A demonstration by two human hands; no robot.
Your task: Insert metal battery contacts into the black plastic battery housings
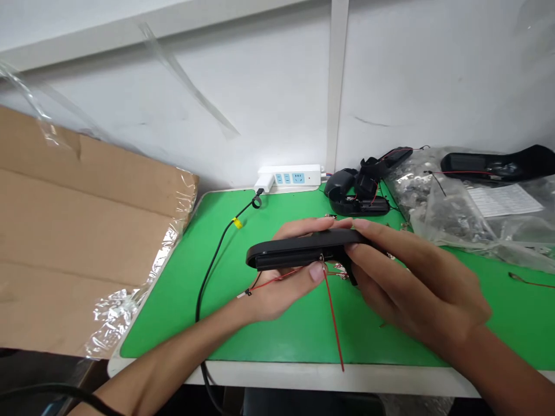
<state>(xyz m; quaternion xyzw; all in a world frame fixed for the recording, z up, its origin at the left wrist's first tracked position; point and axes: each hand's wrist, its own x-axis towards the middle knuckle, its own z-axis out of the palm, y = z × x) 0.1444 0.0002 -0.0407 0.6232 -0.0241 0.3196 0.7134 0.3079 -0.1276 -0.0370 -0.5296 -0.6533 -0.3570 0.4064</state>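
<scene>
A long black plastic housing (299, 252) is held above the green mat (281, 329) by both hands. My left hand (286, 283) grips it from below, thumb pressed on its near side where thin red wires (333, 323) come out. My right hand (407, 277) closes over its right end, fingers on top. One red wire hangs down toward the table's front edge; another runs left to a small connector (245, 293).
A cardboard box (78, 231) with clear wrap stands at left. A white power strip (292, 176) and black cable (212, 266) lie at the back. Black parts with wires (359, 190), bags of small metal pieces (451, 214) and another black housing (498, 164) sit at right.
</scene>
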